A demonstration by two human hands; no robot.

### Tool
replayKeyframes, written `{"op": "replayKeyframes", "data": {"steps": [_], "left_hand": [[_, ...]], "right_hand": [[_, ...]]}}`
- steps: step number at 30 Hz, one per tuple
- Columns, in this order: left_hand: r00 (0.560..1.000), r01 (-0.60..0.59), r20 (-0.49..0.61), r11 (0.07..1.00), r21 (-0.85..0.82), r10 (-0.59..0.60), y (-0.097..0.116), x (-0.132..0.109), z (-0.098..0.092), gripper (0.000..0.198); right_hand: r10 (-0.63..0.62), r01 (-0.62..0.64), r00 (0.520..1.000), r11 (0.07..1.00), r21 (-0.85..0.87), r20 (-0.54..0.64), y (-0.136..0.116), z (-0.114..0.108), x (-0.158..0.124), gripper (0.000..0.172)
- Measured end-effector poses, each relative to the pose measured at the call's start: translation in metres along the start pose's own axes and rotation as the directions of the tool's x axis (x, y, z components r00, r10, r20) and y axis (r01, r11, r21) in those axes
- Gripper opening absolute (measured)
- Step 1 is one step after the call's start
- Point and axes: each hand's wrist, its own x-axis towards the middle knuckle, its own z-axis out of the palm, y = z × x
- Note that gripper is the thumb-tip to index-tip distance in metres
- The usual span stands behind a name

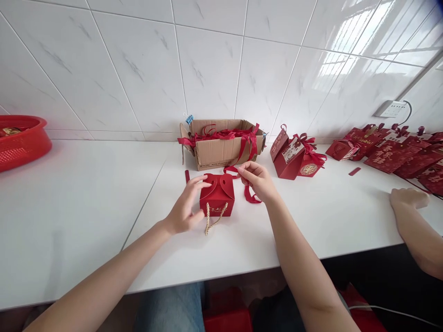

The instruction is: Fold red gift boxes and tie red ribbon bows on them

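Observation:
A small red gift box (pixel 215 203) with gold lettering stands upright on the white table, its curved top flaps folded together. A twisted gold cord handle (pixel 214 224) hangs down its front. My left hand (pixel 187 207) is at the box's left side, fingers apart; whether the fingertips touch the box I cannot tell. Above and right of the box, my right hand (pixel 258 181) pinches a red ribbon (pixel 249 196), whose loose part lies curled on the table beneath the hand.
Behind the box, a cardboard box (pixel 216 154) holds tangled red ribbons. Finished-looking red gift boxes (pixel 289 159) stand to its right, with several more red bags (pixel 391 152) farther right. A red basket (pixel 26 143) sits far left. Another person's hand (pixel 410 198) rests at the right.

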Motion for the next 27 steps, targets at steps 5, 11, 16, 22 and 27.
{"op": "replayKeyframes", "data": {"steps": [5, 11, 16, 22, 27], "left_hand": [[0.983, 0.130, -0.121, 0.988, -0.082, -0.139, 0.011, 0.016, -0.010, 0.032], [0.963, 0.264, -0.085, 0.959, 0.100, -0.256, 0.031, 0.042, 0.003, 0.031], [0.951, 0.307, -0.066, 0.948, 0.088, -0.302, 0.026, 0.046, 0.014, 0.028], [0.955, 0.277, -0.118, 0.960, 0.023, -0.273, 0.026, 0.041, 0.016, 0.020], [0.955, 0.256, -0.145, 0.966, -0.028, -0.257, 0.030, 0.039, 0.017, 0.019]], "right_hand": [[-0.002, 0.003, 0.999, 1.000, -0.029, 0.033, 0.003, 0.000, 0.001, 0.022], [0.002, 0.000, 0.991, 1.000, -0.019, 0.136, 0.002, -0.001, 0.000, 0.019], [0.056, -0.048, 0.986, 0.997, -0.055, 0.158, -0.001, 0.000, -0.001, 0.014], [0.093, -0.078, 0.982, 0.992, -0.097, 0.162, -0.004, 0.000, -0.001, 0.011], [0.085, -0.072, 0.990, 0.991, -0.113, 0.115, -0.004, 0.000, -0.002, 0.009]]}}
